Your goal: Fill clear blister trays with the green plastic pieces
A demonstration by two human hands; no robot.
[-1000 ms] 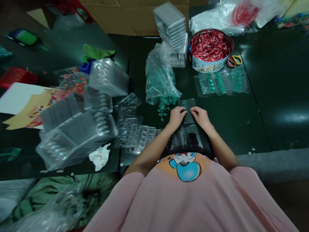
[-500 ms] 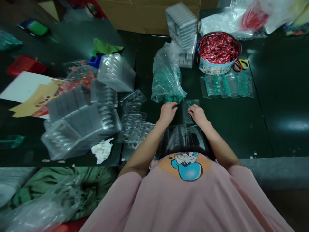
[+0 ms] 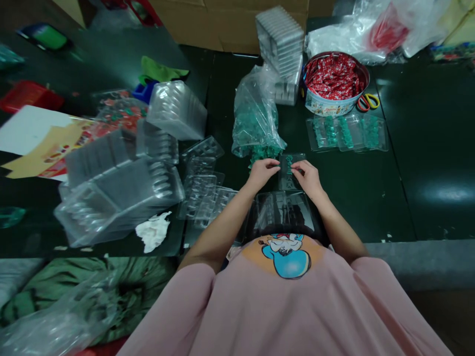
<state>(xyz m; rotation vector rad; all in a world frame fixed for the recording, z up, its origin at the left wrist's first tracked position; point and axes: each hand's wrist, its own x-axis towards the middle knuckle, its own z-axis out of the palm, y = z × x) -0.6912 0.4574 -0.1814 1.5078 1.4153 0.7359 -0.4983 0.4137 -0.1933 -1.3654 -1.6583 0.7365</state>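
Note:
A small clear blister tray lies on the dark green table just ahead of me, with green pieces in its far pockets. My left hand rests at the tray's left edge, fingers pinched together on something too small to name. My right hand sits on the tray's right side, fingers curled in a pinch over a pocket. A clear bag of green pieces stands open just beyond my left hand, some pieces spilled at its mouth. More clear trays lie stacked close to my body.
Filled trays with green pieces lie at the right. A round tin of red packets and scissors sit behind them. Piles of empty clear trays crowd the left, a tall stack stands at the back, with cardboard boxes beyond.
My left hand went out to the spilled green pieces by the bag, then came back to the tray's left edge. My right hand stayed on the tray.

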